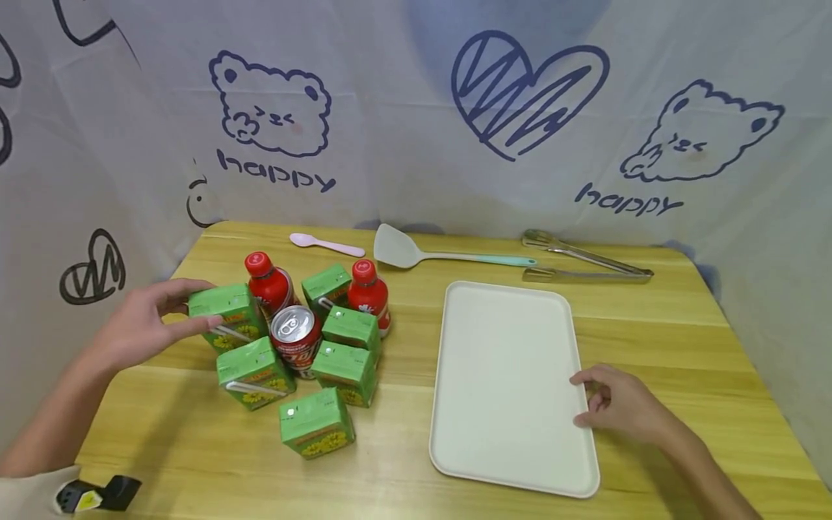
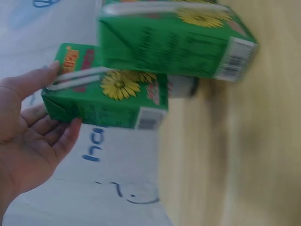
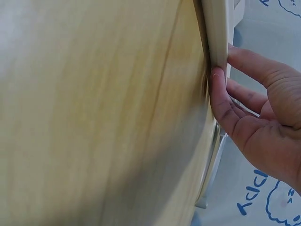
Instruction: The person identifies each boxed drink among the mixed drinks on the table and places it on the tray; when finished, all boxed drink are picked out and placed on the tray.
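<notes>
My left hand [image 1: 139,325] grips a green drink carton [image 1: 227,307] at the far left of the group, thumb on the near side and fingers at the back. In the left wrist view the thumb lies by the white straw on that carton [image 2: 117,94]. My right hand [image 1: 620,404] pinches the right edge of a cream rectangular tray [image 1: 510,383]. From the right wrist view, a finger sits under the tray's rim [image 3: 217,37] and the thumb is at its other side. Several more green cartons [image 1: 315,422] stand around a red soda can [image 1: 295,339] and two red-capped bottles [image 1: 269,282].
A pink spoon [image 1: 328,245], a turner with a pale green handle [image 1: 399,247] and metal tongs [image 1: 585,263] lie along the back of the wooden table [image 1: 390,484]. Behind it hangs a white cloth [image 1: 390,166] with drawings.
</notes>
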`<action>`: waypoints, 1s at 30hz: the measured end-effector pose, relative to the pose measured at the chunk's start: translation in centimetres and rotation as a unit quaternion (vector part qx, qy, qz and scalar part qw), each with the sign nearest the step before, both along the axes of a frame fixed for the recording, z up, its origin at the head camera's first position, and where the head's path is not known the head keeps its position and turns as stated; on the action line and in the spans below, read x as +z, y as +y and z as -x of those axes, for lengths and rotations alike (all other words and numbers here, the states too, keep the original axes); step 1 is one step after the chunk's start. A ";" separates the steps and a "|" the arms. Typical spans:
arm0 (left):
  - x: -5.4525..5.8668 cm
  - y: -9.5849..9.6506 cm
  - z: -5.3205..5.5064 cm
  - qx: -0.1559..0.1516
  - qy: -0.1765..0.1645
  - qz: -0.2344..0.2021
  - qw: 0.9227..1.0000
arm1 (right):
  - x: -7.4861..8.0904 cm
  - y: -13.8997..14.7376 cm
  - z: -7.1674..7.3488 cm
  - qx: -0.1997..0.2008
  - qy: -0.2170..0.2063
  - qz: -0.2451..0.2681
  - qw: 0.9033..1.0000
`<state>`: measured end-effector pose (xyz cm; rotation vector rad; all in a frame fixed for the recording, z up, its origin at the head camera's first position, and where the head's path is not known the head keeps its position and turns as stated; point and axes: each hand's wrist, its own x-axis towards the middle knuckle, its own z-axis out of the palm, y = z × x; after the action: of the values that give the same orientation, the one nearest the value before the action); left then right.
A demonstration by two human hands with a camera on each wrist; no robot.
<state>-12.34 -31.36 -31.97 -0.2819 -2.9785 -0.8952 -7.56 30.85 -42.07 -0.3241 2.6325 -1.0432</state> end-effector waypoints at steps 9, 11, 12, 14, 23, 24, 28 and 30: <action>3.5 1.1 -0.7 0.030 0.029 0.017 0.999 | 0.0 -0.6 0.1 -0.023 -0.022 -0.003 0.999; 4.1 1.4 -0.9 0.030 0.037 0.014 0.999 | 0.1 -0.6 0.1 -0.028 -0.032 -0.009 0.999; 4.4 1.6 -1.0 0.032 0.043 0.014 0.998 | 0.1 -0.6 0.2 -0.030 -0.036 -0.012 0.999; 5.1 2.0 -1.1 0.027 0.055 0.004 0.998 | 0.2 -0.6 0.2 -0.033 -0.040 -0.014 0.999; 7.9 5.0 -0.8 0.001 0.055 -0.029 0.998 | 0.1 -0.7 0.2 -0.032 -0.034 -0.006 0.999; 8.0 5.5 -0.7 -0.004 0.049 -0.034 0.998 | 0.1 -0.7 0.2 -0.032 -0.034 -0.006 0.999; 8.5 7.5 -0.4 -0.026 0.034 -0.049 0.998 | 0.1 -0.8 0.2 -0.032 -0.036 -0.009 0.999; 8.7 8.6 -0.2 -0.040 0.030 -0.059 0.997 | 0.2 -0.9 0.2 -0.033 -0.037 -0.011 0.999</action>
<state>-12.15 -22.76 -23.32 -0.4186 -2.8641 -1.0451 -7.78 30.00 -41.85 -0.1921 2.6027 -1.0261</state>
